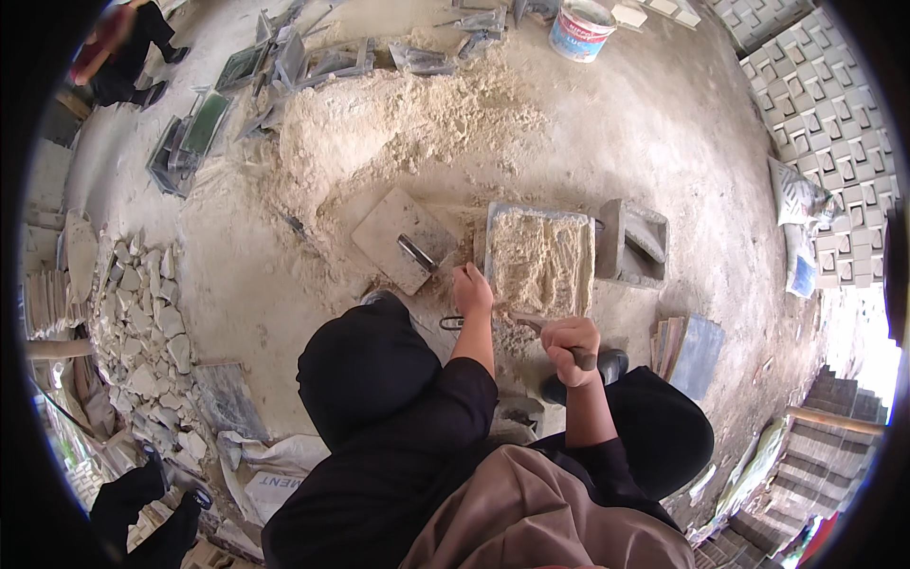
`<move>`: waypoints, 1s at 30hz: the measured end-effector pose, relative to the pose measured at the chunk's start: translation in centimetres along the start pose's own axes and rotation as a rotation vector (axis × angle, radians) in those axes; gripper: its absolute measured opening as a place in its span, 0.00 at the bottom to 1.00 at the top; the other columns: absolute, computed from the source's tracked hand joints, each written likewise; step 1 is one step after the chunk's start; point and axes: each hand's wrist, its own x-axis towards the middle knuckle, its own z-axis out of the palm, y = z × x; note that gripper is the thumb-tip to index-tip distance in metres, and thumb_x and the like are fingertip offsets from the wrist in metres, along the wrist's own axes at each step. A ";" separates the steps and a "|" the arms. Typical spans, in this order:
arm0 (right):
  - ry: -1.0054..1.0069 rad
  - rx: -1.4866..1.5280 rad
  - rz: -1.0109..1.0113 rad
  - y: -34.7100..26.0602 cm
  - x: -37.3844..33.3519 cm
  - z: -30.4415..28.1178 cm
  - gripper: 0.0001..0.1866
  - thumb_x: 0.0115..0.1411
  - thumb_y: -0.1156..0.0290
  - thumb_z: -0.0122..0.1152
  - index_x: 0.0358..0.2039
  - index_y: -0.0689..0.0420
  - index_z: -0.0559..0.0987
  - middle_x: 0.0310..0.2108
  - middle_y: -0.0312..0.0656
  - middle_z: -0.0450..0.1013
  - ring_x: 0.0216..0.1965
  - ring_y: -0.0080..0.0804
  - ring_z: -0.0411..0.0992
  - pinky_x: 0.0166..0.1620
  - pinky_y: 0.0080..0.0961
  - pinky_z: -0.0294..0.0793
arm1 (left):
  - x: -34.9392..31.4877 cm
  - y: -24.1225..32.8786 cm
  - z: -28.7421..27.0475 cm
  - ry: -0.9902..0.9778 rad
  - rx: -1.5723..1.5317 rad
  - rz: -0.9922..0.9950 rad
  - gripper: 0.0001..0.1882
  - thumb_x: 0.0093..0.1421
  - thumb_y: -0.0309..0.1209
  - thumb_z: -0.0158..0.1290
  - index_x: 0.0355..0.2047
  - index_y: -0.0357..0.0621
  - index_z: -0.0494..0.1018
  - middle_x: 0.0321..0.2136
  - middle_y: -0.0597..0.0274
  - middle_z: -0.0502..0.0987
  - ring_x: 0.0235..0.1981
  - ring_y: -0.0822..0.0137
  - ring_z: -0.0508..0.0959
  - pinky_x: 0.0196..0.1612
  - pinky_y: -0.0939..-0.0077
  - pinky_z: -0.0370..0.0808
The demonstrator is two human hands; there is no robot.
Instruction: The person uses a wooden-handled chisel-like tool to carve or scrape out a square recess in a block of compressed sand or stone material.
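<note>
A rectangular mould stands on the floor before me, filled with rough, sandy, cream-coloured mix. My right hand is closed around the handle of a trowel, whose blade points left at the mould's near edge. At the mould's near left side, my left hand has its fingers curled in; what they hold, if anything, is hidden. Left of that hand lies a flat square board with a shiny metal tool on it. A dark metal loop shows just below the left hand.
A grey open box sits right of the mould, with leaning tiles nearer me. Beyond spreads a heap of sandy mix, with metal moulds and a bucket behind. Broken pieces pile up left. Another person sits far left.
</note>
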 end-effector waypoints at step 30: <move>0.008 -0.023 -0.040 1.3 1.5 0.8 0.10 0.33 0.76 0.48 0.06 0.60 0.58 0.07 0.41 0.51 0.08 0.38 0.51 0.14 0.30 0.50 | 2.9 -4.3 1.7 -0.008 -0.223 -0.006 0.15 0.56 0.35 0.38 0.32 0.35 0.69 0.32 0.45 0.72 0.37 0.49 0.70 0.41 0.65 0.64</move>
